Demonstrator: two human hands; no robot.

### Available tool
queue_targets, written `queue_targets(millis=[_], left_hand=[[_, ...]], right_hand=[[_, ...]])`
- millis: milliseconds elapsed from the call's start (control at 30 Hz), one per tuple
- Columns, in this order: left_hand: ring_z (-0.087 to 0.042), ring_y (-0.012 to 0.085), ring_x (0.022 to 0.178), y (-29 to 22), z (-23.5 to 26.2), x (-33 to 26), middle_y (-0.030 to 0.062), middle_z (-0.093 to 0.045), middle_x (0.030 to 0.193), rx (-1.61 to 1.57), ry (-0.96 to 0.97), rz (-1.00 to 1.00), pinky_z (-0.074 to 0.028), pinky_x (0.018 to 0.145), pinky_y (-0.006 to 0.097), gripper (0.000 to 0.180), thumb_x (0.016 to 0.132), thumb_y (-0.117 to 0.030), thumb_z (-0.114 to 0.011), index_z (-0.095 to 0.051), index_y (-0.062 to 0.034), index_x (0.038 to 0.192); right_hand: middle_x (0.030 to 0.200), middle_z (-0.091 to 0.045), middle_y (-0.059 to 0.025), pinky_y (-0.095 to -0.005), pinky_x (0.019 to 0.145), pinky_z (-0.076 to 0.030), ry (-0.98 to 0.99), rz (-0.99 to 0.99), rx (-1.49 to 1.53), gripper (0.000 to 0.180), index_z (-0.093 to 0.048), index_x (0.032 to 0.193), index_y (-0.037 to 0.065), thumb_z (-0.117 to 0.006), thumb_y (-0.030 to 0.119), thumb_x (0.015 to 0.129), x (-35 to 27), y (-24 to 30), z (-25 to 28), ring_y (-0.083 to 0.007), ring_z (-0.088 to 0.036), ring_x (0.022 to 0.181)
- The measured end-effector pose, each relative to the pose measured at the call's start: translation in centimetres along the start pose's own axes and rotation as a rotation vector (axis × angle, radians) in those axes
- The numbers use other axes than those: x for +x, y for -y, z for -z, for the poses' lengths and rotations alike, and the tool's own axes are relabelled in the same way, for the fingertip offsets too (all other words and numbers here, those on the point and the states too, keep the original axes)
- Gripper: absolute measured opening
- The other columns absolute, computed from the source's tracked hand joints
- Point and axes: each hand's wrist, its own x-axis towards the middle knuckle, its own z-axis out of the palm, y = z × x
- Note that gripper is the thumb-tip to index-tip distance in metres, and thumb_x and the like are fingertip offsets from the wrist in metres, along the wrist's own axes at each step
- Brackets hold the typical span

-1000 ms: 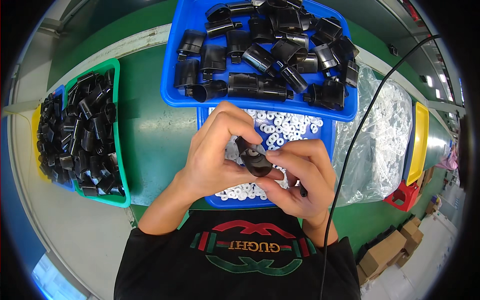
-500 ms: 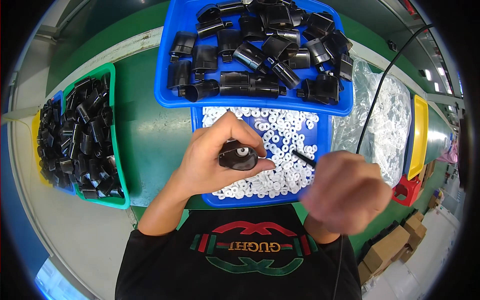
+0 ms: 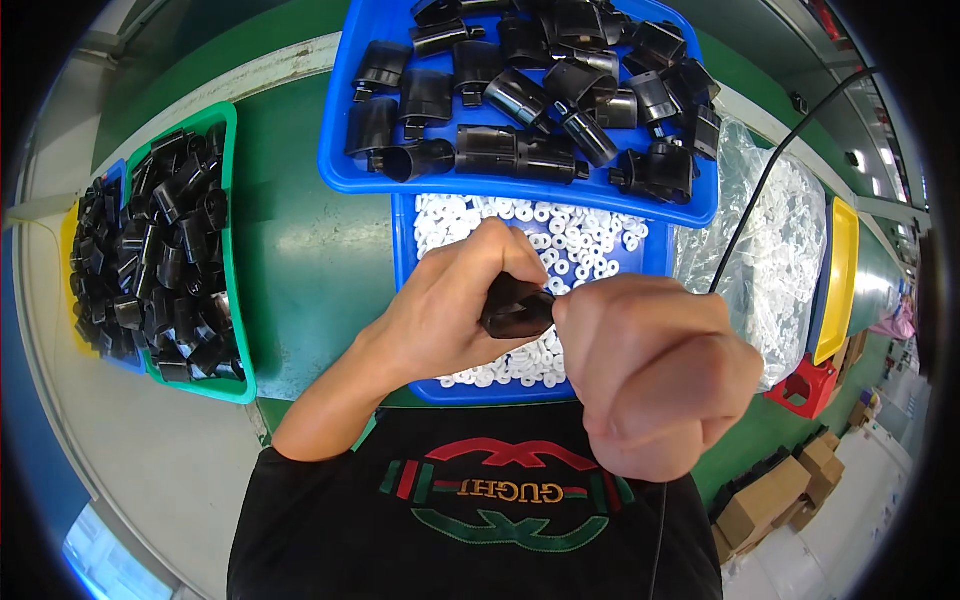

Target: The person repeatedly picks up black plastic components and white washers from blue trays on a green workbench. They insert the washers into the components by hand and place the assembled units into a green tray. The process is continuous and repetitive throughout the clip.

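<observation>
My left hand [image 3: 450,310] pinches a small black plastic housing [image 3: 515,308] above the near blue tray [image 3: 402,260], which is full of small white rings [image 3: 570,245]. My right hand [image 3: 650,375] is clenched in a fist, its thumb side pressed against the right end of the housing. The thin black tool it grips is hidden inside the fist. Both hands are close to my chest.
A larger blue tray [image 3: 335,150] of black housings [image 3: 520,150] lies beyond. A green bin [image 3: 232,250] of black parts stands at the left. A clear bag of white parts [image 3: 780,250], a yellow bin [image 3: 838,280] and a black cable [image 3: 770,170] are at the right.
My right hand had pulled away to the lower right with a thin black tool, then came back against the housing. My left hand has kept hold of the housing.
</observation>
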Motion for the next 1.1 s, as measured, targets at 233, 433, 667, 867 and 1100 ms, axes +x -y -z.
queue_targets(millis=[233,433,667,867,1100], left_hand=[[-0.065,0.0317,0.073,0.0,0.1,0.0,0.0122,-0.059,0.085,0.015,-0.028,-0.015,-0.051,0.062,0.037,0.045,0.069,-0.002,-0.082,-0.049,-0.0044,0.098],[-0.065,0.02,0.069,0.1,0.2,-0.4,0.0132,-0.067,0.084,0.201,-0.097,-0.069,-0.051,0.061,0.03,0.046,0.07,-0.013,-0.088,-0.051,-0.0024,0.094],[-0.062,0.0131,0.062,-0.3,1.2,0.7,0.0105,-0.065,0.077,0.342,-0.134,-0.186,-0.048,0.056,0.024,0.04,0.071,-0.002,-0.085,-0.05,-0.0016,0.091],[-0.057,0.0092,0.063,-1.8,2.1,1.4,0.0095,-0.062,0.074,0.28,-0.191,-0.112,-0.044,0.055,0.021,0.038,0.068,0.011,-0.077,-0.048,-0.0012,0.09],[-0.053,0.0154,0.079,-2.9,6.1,1.7,0.0148,-0.059,0.09,0.241,-0.33,-0.063,-0.044,0.069,0.028,0.05,0.088,-0.046,-0.061,-0.046,-0.0002,0.104]], right_hand=[[0.055,-0.051,-0.003,-0.025,0.039,-0.024,-0.052,-0.016,-0.025,0.023,-0.05,0.065,0.008,-0.062,-0.003,0.082,-0.2,-1.0,-0.7,-0.0113,-0.041,0.044],[0.055,-0.048,-0.0028,-0.0251,0.039,-0.024,-0.089,0.039,0.0,0.027,-0.046,0.064,0.008,-0.062,0.0,0.083,-0.8,-2.7,-1.2,-0.0117,-0.039,0.043],[0.058,-0.049,-0.0009,-0.0232,0.041,-0.025,-0.068,0.219,0.129,0.026,-0.045,0.066,0.01,-0.064,-0.001,0.081,-0.6,-2.3,-0.5,-0.0127,-0.04,0.045],[0.062,-0.05,-0.0018,-0.0266,0.045,-0.031,-0.121,0.244,-0.127,0.015,-0.052,0.068,0.008,-0.063,-0.001,0.073,-1.8,2.5,2.5,-0.0156,-0.046,0.05],[0.068,-0.052,-0.0044,-0.0327,0.049,-0.043,0.191,0.06,-1.203,0.013,-0.062,0.074,0.006,-0.066,0.004,0.061,-4.1,-2.6,4.9,-0.0214,-0.054,0.057]])
